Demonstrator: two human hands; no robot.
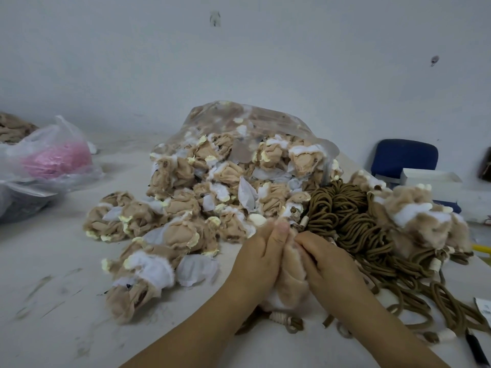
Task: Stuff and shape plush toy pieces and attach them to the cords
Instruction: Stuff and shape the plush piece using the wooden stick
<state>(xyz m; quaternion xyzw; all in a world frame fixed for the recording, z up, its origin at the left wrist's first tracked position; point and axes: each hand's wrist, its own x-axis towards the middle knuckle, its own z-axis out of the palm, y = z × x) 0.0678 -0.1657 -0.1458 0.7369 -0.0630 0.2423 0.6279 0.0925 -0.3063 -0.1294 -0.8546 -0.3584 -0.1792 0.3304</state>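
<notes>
A tan plush piece (pixel 292 282) sits near the middle of the table (pixel 66 301), squeezed between both hands. They probably hold it close to the body so it can be pressed into shape. The left hand (pixel 261 258) stands on edge against the piece's left side, fingers pointing away and fairly straight, with one fingertip closing over its top. The right hand (pixel 326 264) comes in from the other side with its fingers curled, pinching the fabric near the top. Both forearms angle in from the near edge and meet at the piece.

A brown cord end (pixel 283 318) with a cream wrapping pokes out just below the piece. Whether it is already fastened to the piece is hidden.

A tangle of brown cords (pixel 345 216) lies just to the right, within easy reach for attaching. Behind the hands, a clear bag (pixel 260 123) spills unfinished tan and white pieces (pixel 186 208) towards the person. Fluffier pieces (pixel 419 216) rest on the far side of the cords, perhaps finished ones set aside.
</notes>
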